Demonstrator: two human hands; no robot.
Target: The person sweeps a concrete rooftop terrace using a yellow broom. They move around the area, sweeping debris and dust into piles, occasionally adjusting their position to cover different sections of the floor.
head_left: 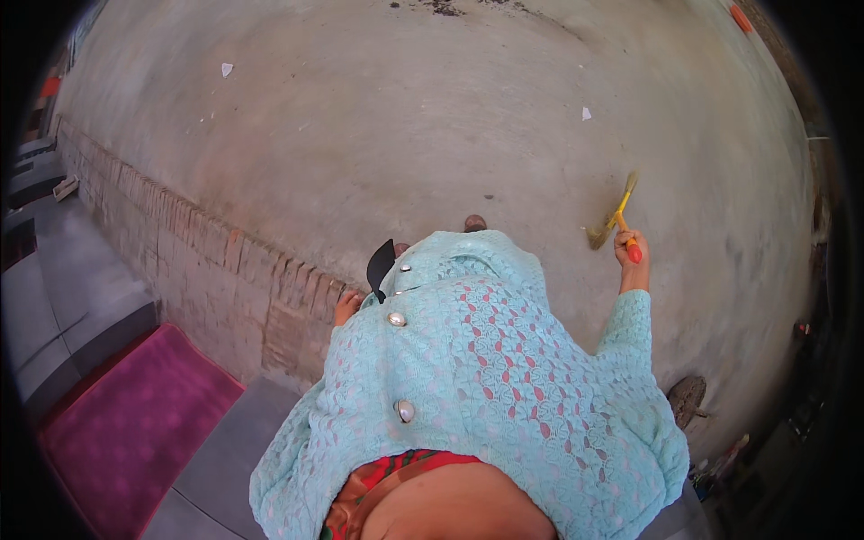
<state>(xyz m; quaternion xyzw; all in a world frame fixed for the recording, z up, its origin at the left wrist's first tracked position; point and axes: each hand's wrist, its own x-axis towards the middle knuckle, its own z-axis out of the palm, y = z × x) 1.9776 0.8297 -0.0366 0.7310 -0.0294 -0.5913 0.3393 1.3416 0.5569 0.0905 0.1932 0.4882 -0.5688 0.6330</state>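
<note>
My right hand [627, 248] is closed around the red-orange grip of a small yellow brush [619, 219], held out to the right over the concrete floor. Its yellow part spreads into olive-brown, bristle-like ends, too small to make out well. My left hand [347, 307] shows only in part past the edge of my light-blue knitted top, beside the low brick edge. How its fingers lie cannot be made out. Close to it rises a dark, flat, pointed piece [381, 269]; whether the hand touches it is unclear.
A low brick ledge [207, 225] runs along my left, with grey steps and a magenta mat [135, 423] beyond it. White scraps [227, 69] and dark debris [441, 7] lie on the concrete floor [387, 117]. A round brown object [687, 400] is at the lower right.
</note>
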